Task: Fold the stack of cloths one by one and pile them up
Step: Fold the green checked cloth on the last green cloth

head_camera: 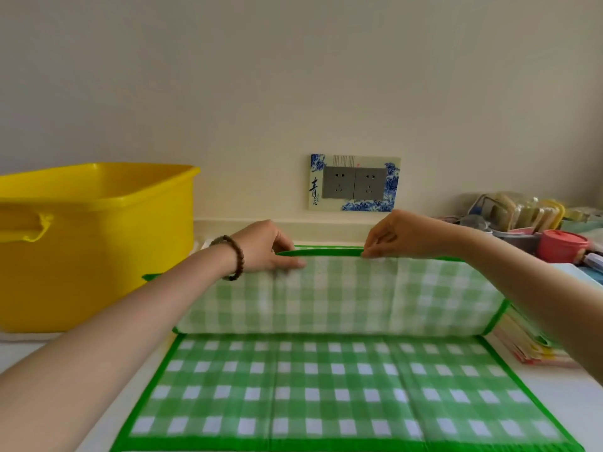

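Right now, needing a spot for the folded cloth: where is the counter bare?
Bare counter front right, between the green checked cloth and the cloth stack; a sliver before the yellow tub. Crowded back right around the pink pot.

Both hands (332,244) pinching green checked cloth (339,383)

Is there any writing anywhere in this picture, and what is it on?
"青": large black brush character on the socket surround on the wall.
Smaller characters just below it: too small to read.
On the packets at far right: blurred, unreadable.
On the green checked cloth and the yellow tub: no text seen.
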